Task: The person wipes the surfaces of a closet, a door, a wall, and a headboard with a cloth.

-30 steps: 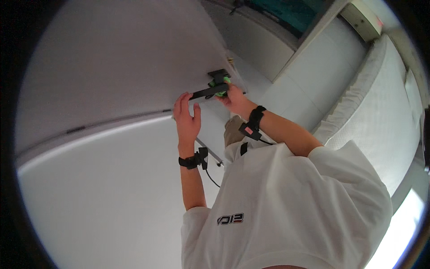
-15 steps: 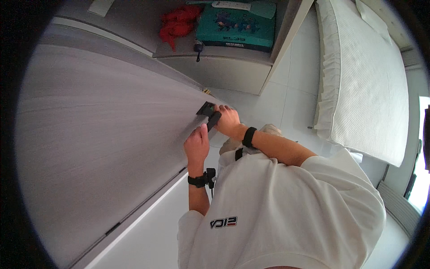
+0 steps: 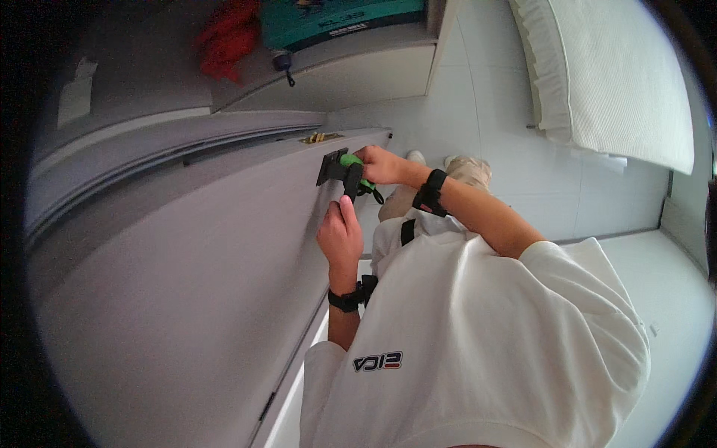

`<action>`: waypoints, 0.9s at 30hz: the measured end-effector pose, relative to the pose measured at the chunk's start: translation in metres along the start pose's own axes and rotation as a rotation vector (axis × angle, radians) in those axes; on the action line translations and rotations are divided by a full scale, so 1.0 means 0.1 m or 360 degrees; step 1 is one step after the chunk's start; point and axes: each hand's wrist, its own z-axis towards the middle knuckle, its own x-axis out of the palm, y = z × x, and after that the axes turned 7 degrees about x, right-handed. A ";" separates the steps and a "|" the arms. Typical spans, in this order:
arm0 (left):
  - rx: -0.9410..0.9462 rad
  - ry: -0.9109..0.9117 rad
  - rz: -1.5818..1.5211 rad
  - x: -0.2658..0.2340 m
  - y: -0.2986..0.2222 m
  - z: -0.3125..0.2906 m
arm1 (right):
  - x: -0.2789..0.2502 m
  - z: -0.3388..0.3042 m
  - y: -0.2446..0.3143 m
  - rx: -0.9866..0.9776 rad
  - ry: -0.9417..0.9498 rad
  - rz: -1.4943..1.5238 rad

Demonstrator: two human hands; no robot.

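A black tool with a green handle [image 3: 340, 171] is pressed flat against a large grey panel [image 3: 187, 284], near the panel's far edge. My right hand [image 3: 382, 166] grips the green handle from the right. My left hand [image 3: 340, 237] is just below, its thumb up against the black lower part of the tool. Both wrists wear black bands. My white T-shirt fills the lower middle of the view.
A small brass fitting [image 3: 321, 137] sits at the panel's edge above the tool. Behind it is a grey shelf [image 3: 358, 75] with a red cloth [image 3: 228, 37] and a teal box [image 3: 336, 16]. A white cushion [image 3: 612, 75] leans at the upper right over a white floor [image 3: 485, 112].
The view has swung, so the grey panel now fills the left side and the shelf sits higher. Both hands have stayed on the tool against the panel.
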 end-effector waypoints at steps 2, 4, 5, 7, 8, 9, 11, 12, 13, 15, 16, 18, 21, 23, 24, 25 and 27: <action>0.0020 0.0001 -0.0028 0.01 0.02 0.00 | 0.05 -0.04 -0.02 0.0133 0.0127 0.0275; -0.0072 0.0015 -0.0082 0.01 0.04 0.00 | 0.13 -0.14 0.03 -0.0015 -0.0078 0.0548; -0.0061 0.0032 -0.0070 0.02 0.05 -0.01 | 0.13 -0.16 0.08 -0.0067 -0.0149 0.0640; -0.0048 -0.0036 -0.0148 0.06 0.08 -0.01 | 0.09 -0.11 0.15 0.0744 0.0603 0.1973; -0.0035 -0.0023 -0.0141 0.06 0.09 0.00 | 0.10 -0.10 0.13 0.0736 0.0593 0.1990; -0.0050 0.0011 -0.0169 0.06 0.11 0.01 | 0.10 -0.12 0.10 0.0650 0.0930 0.2302; -0.0060 0.0053 -0.0193 0.07 0.13 0.02 | 0.10 -0.11 0.06 0.0537 0.1274 0.2609; -0.0054 0.0041 -0.0191 0.09 0.14 0.03 | 0.11 -0.11 0.05 0.0649 0.1285 0.2678; -0.0054 0.0025 -0.0191 0.10 0.16 0.03 | 0.13 -0.09 0.03 0.0770 0.1300 0.2742; -0.0045 0.0033 -0.0165 0.09 0.15 0.03 | 0.17 -0.08 -0.01 0.0879 0.1298 0.2814; -0.0037 0.0032 -0.0143 0.08 0.15 0.03 | 0.19 -0.07 -0.02 0.0992 0.1299 0.2874; -0.0038 0.0046 -0.0152 0.10 0.20 0.04 | 0.25 -0.08 -0.02 0.0890 0.1324 0.2944; -0.0056 0.0083 -0.0181 0.12 0.23 0.04 | 0.30 -0.10 -0.05 0.0779 0.1388 0.3103; -0.0069 0.0119 -0.0183 0.11 0.25 0.02 | 0.37 -0.12 -0.07 0.0755 0.1434 0.3215; -0.0079 0.0094 -0.0169 0.12 0.25 -0.03 | 0.39 -0.15 -0.09 0.0837 0.1424 0.3338; -0.0074 0.0062 -0.0155 0.13 0.23 -0.01 | 0.40 -0.14 -0.10 0.0902 0.1415 0.3452; -0.0069 0.0074 -0.0169 0.08 0.18 0.04 | 0.46 -0.13 -0.10 0.0738 0.1494 0.3535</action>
